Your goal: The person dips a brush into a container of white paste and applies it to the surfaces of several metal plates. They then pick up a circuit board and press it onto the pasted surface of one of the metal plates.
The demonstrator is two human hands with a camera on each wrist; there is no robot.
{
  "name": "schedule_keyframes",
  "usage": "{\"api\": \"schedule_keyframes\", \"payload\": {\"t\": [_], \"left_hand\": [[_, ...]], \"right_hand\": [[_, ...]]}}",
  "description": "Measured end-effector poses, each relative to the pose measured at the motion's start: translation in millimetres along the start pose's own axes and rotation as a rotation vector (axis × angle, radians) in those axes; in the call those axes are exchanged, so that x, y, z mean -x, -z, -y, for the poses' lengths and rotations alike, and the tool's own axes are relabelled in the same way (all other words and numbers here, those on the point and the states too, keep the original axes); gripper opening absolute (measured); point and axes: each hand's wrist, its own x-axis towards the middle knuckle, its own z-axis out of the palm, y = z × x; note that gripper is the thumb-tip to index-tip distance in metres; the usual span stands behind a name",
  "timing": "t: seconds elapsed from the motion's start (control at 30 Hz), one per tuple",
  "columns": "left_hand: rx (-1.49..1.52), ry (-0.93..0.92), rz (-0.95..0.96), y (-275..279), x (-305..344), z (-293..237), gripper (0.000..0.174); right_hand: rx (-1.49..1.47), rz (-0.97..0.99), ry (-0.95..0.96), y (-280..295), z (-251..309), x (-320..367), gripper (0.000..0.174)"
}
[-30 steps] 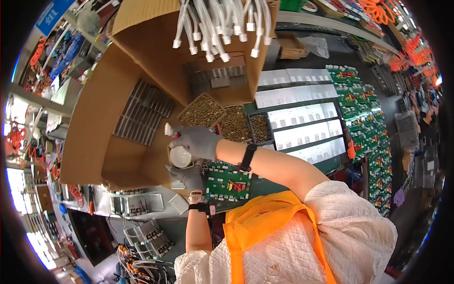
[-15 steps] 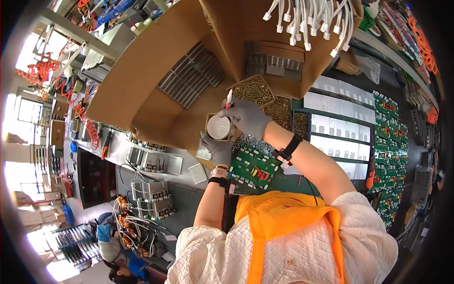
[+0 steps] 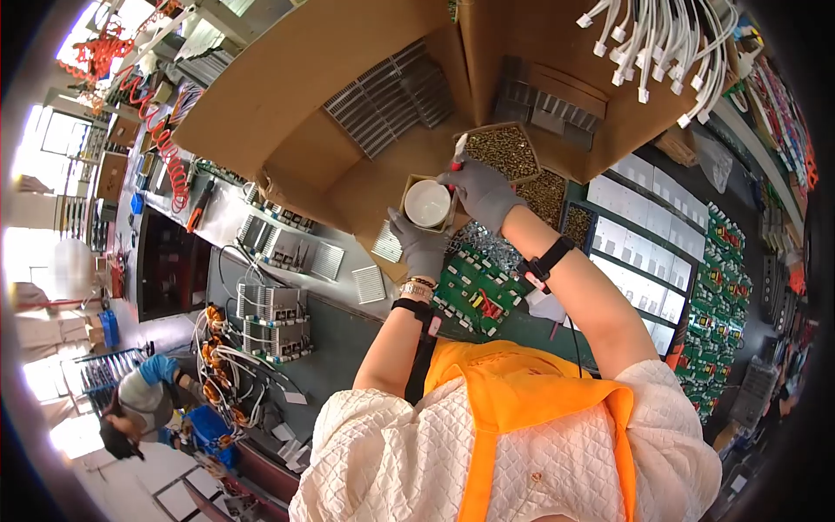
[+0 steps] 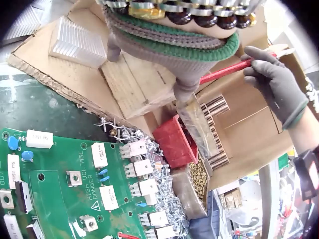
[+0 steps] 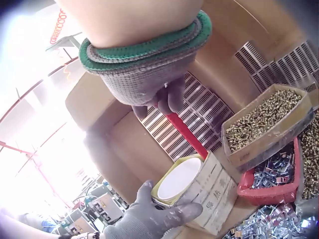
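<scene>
My gloved left hand (image 3: 424, 252) grips a small printed box (image 5: 214, 196) from the near side, thumb and fingers on its walls. Inside the box sits a round white tub (image 3: 428, 203), its mouth facing up. To the tub's right, my gloved right hand (image 3: 487, 193) holds a slim red-handled tool (image 5: 187, 133) whose pale end points up past the fingers in the head view. In the right wrist view, the red handle slants down to the box's rim. A green circuit board (image 3: 474, 291) lies close to the left wrist, with loose metal parts (image 4: 169, 199) along its edge.
A large open carton (image 3: 261, 104) rises behind the hands, with finned metal pieces inside. Trays of brass screws (image 5: 264, 119) and a red bin (image 5: 271, 194) stand on the right. White cables (image 3: 661, 52) hang overhead. Another person (image 3: 143, 400) is at lower left.
The head view has turned, so the bench shifts rightward. My right hand now sits farther beside the tub, leaving its mouth more exposed. Both hands keep hold of the box and the red-handled tool.
</scene>
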Motion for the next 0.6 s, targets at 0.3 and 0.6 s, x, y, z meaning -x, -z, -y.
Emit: {"api": "schedule_keyframes", "payload": {"t": [0.3, 0.6], "left_hand": [[0.019, 0.009, -0.028, 16, -12, -1, 0.122], [-0.015, -0.105, -0.155, 66, -65, 1, 0.123]], "right_hand": [[-0.149, 0.061, -0.177, -3, 9, 61, 0.022], [-0.266, -0.053, -0.199, 11, -1, 154, 0.023]]}}
